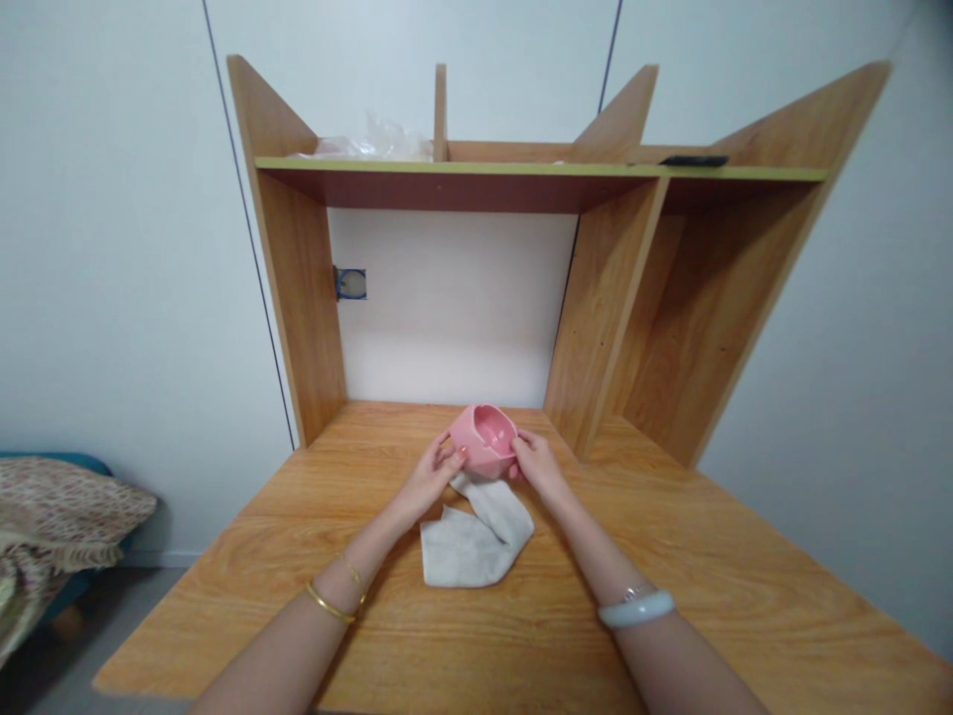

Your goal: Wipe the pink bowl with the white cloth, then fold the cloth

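Between my two hands is a pink bowl-like container (471, 435) with a notched, uneven rim, tilted so that its glossy inside shows. My left hand (436, 471) grips its left side, thumb across the front. At the right rim my right hand (537, 463) is closed on it, with some fingers hidden behind or beneath. A pale grey cloth (469, 548) lies loosely folded on the wooden desk (402, 636), just below the container. The cloth's upper end reaches up under the container; whether the two touch I cannot tell.
A wooden shelf unit (617, 298) stands at the back of the desk. Clear plastic wrapping (376, 139) and a flat black object (694, 160) lie on its upper shelf. An open wall socket box (350, 284) shows at left. A patterned blanket (67, 506) is beyond the desk's left edge.
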A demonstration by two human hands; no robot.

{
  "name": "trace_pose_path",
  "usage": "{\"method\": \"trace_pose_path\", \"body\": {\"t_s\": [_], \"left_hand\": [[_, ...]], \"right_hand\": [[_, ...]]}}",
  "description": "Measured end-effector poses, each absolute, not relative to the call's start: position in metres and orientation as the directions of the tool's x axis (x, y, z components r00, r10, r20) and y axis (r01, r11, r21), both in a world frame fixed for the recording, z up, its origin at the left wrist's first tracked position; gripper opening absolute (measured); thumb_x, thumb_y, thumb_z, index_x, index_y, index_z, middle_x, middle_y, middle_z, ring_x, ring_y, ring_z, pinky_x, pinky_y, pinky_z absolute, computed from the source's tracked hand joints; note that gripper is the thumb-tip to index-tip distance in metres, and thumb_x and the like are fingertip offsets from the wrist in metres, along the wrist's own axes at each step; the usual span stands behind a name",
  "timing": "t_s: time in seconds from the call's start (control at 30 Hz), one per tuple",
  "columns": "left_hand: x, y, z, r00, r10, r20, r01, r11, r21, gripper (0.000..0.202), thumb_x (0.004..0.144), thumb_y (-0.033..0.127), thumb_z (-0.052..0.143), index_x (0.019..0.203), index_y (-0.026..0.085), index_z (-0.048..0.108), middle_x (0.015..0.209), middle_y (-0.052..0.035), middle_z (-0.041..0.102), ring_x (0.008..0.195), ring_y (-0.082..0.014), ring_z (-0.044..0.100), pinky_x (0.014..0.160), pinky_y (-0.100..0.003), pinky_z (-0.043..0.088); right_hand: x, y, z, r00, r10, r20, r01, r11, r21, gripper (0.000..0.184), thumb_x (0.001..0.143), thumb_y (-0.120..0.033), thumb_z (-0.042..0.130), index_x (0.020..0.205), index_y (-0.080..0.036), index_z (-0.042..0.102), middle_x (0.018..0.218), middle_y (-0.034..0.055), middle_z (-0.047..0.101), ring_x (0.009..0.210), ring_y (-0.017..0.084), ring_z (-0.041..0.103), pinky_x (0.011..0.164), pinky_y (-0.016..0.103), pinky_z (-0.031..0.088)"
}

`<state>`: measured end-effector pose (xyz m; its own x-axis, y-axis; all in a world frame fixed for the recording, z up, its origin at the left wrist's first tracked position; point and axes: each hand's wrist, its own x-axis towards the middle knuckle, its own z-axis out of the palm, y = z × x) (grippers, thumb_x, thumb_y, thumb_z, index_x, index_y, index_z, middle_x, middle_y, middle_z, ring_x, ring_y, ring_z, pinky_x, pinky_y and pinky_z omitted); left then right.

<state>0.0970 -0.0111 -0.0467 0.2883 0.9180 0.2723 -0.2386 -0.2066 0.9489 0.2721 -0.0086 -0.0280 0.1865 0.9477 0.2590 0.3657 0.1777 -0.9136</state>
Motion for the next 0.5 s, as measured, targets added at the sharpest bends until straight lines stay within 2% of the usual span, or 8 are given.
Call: {"method": "trace_pose_path", "body": {"t_s": [0.1, 0.17, 0.3, 0.5], "left_hand": [[0.093, -0.008, -0.048, 0.258, 0.918, 0.3, -0.166, -0.264, 0.95, 0.06, 0.066, 0.052, 0.064, 0.111, 0.014, 0.054, 0.117, -0.0142, 0.056, 0.108, -0.0234, 0.052, 0.089, -0.032, 0.041], [0.092, -0.006, -0.049, 0.243, 0.923, 0.299, -0.126, -0.275, 0.953, 0.055, 0.067, 0.056, 0.06, 0.102, 0.014, 0.059, 0.114, -0.0135, 0.058, 0.107, -0.0243, 0.051, 0.087, -0.033, 0.041], [0.09, -0.004, -0.049, 0.228, 0.929, 0.292, -0.071, -0.283, 0.957, 0.054, 0.067, 0.061, 0.055, 0.093, 0.014, 0.063, 0.106, -0.0123, 0.062, 0.101, -0.0241, 0.054, 0.083, -0.033, 0.042], [0.089, -0.005, -0.046, 0.225, 0.937, 0.266, -0.014, -0.27, 0.963, 0.053, 0.067, 0.063, 0.053, 0.084, 0.015, 0.065, 0.097, -0.0113, 0.065, 0.093, -0.0225, 0.056, 0.078, -0.031, 0.042]], "right_hand": [[0.288, -0.003, -0.029, 0.279, 0.916, 0.288, 0.421, 0.153, -0.894, 0.032, 0.071, -0.024, 0.035, 0.077, -0.011, 0.063, 0.029, -0.0044, 0.044, 0.03, 0.011, 0.044, 0.035, 0.018, 0.028], [0.3, 0.0, -0.03, 0.345, 0.891, 0.296, 0.466, 0.111, -0.878, 0.034, 0.072, -0.025, 0.036, 0.082, -0.009, 0.064, 0.029, -0.0038, 0.045, 0.031, 0.012, 0.044, 0.036, 0.019, 0.03], [0.327, 0.006, -0.037, 0.453, 0.845, 0.284, 0.57, -0.029, -0.821, 0.038, 0.073, -0.027, 0.039, 0.095, -0.008, 0.065, 0.031, -0.0024, 0.048, 0.036, 0.014, 0.05, 0.041, 0.021, 0.035], [0.356, 0.007, -0.045, 0.545, 0.789, 0.284, 0.614, -0.145, -0.776, 0.04, 0.073, -0.029, 0.039, 0.089, -0.005, 0.067, 0.034, 0.0027, 0.052, 0.046, 0.019, 0.057, 0.05, 0.025, 0.04]]}}
